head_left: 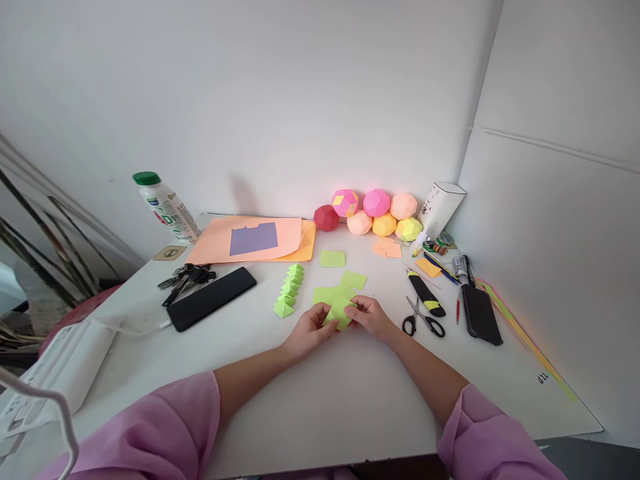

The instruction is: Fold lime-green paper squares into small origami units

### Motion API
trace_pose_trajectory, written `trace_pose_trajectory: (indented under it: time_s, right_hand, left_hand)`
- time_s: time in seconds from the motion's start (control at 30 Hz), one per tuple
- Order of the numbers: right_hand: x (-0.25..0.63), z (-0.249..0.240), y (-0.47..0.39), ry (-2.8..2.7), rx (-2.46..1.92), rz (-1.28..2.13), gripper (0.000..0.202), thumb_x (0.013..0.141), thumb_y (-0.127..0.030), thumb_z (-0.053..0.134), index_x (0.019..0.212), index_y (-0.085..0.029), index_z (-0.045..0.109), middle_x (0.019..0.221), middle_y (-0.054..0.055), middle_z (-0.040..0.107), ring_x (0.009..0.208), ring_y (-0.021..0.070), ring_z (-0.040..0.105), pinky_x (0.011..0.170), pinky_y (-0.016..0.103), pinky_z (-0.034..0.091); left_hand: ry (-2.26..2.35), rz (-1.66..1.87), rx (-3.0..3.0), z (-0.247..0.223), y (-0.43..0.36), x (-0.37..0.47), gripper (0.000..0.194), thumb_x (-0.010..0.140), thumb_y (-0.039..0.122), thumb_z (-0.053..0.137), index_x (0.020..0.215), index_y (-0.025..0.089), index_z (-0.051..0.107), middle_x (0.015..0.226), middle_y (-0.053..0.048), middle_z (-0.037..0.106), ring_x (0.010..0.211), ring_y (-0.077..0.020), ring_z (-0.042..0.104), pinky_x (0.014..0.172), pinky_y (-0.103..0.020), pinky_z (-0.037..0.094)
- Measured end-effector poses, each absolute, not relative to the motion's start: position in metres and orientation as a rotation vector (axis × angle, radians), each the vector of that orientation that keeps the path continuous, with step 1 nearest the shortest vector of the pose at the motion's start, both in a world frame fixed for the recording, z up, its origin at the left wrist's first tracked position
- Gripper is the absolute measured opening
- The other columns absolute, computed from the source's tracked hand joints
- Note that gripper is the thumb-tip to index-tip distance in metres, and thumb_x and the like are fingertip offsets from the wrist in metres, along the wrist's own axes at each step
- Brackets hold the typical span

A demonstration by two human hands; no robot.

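Observation:
Between my two hands is a small piece of light green paper (pixel 339 312). My left hand (pixel 310 330) pinches its left edge, and my right hand (pixel 372 317) pinches the right edge with the thumb on top. Just beyond lie more green paper pieces: a square (pixel 333 259), a tilted piece (pixel 355 279) and one partly covered by the held paper (pixel 324 294). A row of folded green paper pyramids (pixel 290 291) stands to the left of my hands. The fingers under the held paper are partly hidden.
Several paper balls (pixel 377 203) are stacked against the wall. Scissors (pixel 424 318) and a box cutter (pixel 425 293) lie right of my hands, with a black phone case (pixel 481 315) beyond. Orange sheets (pixel 210 241), keys (pixel 188 277), a phone (pixel 212 299) and a bottle (pixel 170 212) are left.

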State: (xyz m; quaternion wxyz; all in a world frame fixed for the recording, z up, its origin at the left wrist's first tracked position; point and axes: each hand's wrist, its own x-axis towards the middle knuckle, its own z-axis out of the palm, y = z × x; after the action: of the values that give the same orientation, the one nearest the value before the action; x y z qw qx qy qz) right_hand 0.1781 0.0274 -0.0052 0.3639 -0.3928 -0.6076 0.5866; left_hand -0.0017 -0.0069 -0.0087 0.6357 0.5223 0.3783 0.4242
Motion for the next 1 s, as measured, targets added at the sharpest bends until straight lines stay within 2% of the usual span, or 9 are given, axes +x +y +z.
trace_pose_trajectory:
  time_s: [0.17, 0.3, 0.4, 0.5, 0.6, 0.7, 0.77, 0.83, 1.0]
  right_hand:
    - [0.178, -0.007, 0.027, -1.577, -0.999, 1.492, 0.026, 0.073, -0.04, 0.066, 0.068, -0.016, 0.058, 0.053, -0.004, 0.052, 0.047, 0.0093, 0.049, 0.046, 0.022, 0.039]
    - [0.177, -0.013, 0.028, -1.528, -0.953, 1.393, 0.023, 0.075, -0.037, 0.065, 0.084, -0.016, 0.066, 0.051, -0.003, 0.055, 0.042, 0.0095, 0.05, 0.041, 0.022, 0.037]
    - [0.177, -0.015, 0.028, -1.475, -0.855, 1.303, 0.019, 0.071, -0.033, 0.069, 0.084, -0.019, 0.07, 0.091, 0.006, 0.067, 0.068, 0.0151, 0.063, 0.053, 0.026, 0.049]
    - [0.177, -0.014, 0.028, -1.495, -0.842, 1.203, 0.016, 0.069, -0.031, 0.072, 0.082, -0.022, 0.072, 0.12, 0.007, 0.059, 0.095, 0.0192, 0.06, 0.075, 0.032, 0.052]
    - [0.176, -0.012, 0.025, -1.587, -0.835, 1.167, 0.014, 0.072, -0.031, 0.07, 0.084, -0.024, 0.073, 0.134, 0.007, 0.047, 0.091, 0.0175, 0.061, 0.08, 0.034, 0.051]
    - [0.174, -0.012, 0.022, -1.656, -0.755, 1.234, 0.015, 0.073, -0.031, 0.069, 0.086, -0.025, 0.073, 0.143, 0.006, 0.034, 0.093, 0.0187, 0.061, 0.079, 0.035, 0.051]
    - [0.172, -0.013, 0.021, -1.682, -0.72, 1.276, 0.016, 0.073, -0.032, 0.069, 0.087, -0.024, 0.073, 0.142, 0.006, 0.034, 0.102, 0.021, 0.058, 0.083, 0.035, 0.05]
    - [0.171, -0.013, 0.021, -1.69, -0.743, 1.281, 0.017, 0.074, -0.034, 0.068, 0.086, -0.023, 0.073, 0.134, 0.007, 0.044, 0.106, 0.0215, 0.055, 0.085, 0.035, 0.048]
    - [0.171, -0.011, 0.022, -1.696, -0.878, 1.283, 0.021, 0.077, -0.037, 0.064, 0.078, -0.017, 0.072, 0.092, 0.007, 0.063, 0.092, 0.0186, 0.058, 0.079, 0.031, 0.049]
  left_hand:
    - [0.925, 1.001, 1.193, -0.014, -0.005, -0.001, 0.026, 0.074, 0.039, 0.063, 0.078, 0.019, 0.046, 0.061, 0.006, 0.057, 0.046, -0.0061, 0.048, 0.045, -0.018, 0.037]
    - [1.038, 1.111, 1.063, -0.014, -0.002, -0.001, 0.034, 0.073, 0.042, 0.063, 0.076, 0.023, 0.036, 0.041, 0.012, 0.045, 0.035, -0.007, 0.04, 0.037, -0.016, 0.029]
    - [1.065, 1.148, 1.005, -0.011, 0.0, -0.001, 0.037, 0.075, 0.048, 0.059, 0.067, 0.022, 0.033, 0.038, 0.009, 0.049, 0.033, -0.0088, 0.043, 0.036, -0.018, 0.032]
    - [1.055, 1.075, 1.077, -0.007, -0.001, -0.003, 0.037, 0.079, 0.052, 0.051, 0.064, 0.019, 0.043, 0.047, 0.001, 0.059, 0.037, -0.0096, 0.049, 0.04, -0.021, 0.038]
    - [1.025, 0.995, 1.141, -0.003, -0.002, -0.004, 0.037, 0.08, 0.052, 0.05, 0.073, 0.016, 0.053, 0.055, -0.001, 0.063, 0.041, -0.0094, 0.051, 0.044, -0.022, 0.041]
    - [0.999, 0.983, 1.104, -0.001, -0.001, -0.003, 0.035, 0.078, 0.053, 0.052, 0.074, 0.017, 0.052, 0.051, 0.002, 0.06, 0.041, -0.01, 0.051, 0.042, -0.021, 0.04]
    - [0.968, 0.993, 1.084, -0.001, 0.0, -0.002, 0.035, 0.077, 0.052, 0.054, 0.07, 0.018, 0.05, 0.048, 0.003, 0.057, 0.04, -0.0098, 0.05, 0.04, -0.02, 0.038]
    - [0.953, 0.997, 1.084, -0.001, 0.001, -0.002, 0.035, 0.077, 0.052, 0.054, 0.068, 0.018, 0.049, 0.047, 0.004, 0.057, 0.038, -0.0092, 0.049, 0.039, -0.02, 0.037]
    - [0.96, 0.987, 1.127, -0.003, 0.0, -0.002, 0.034, 0.078, 0.051, 0.053, 0.072, 0.018, 0.05, 0.048, 0.004, 0.057, 0.04, -0.0095, 0.05, 0.04, -0.02, 0.038]
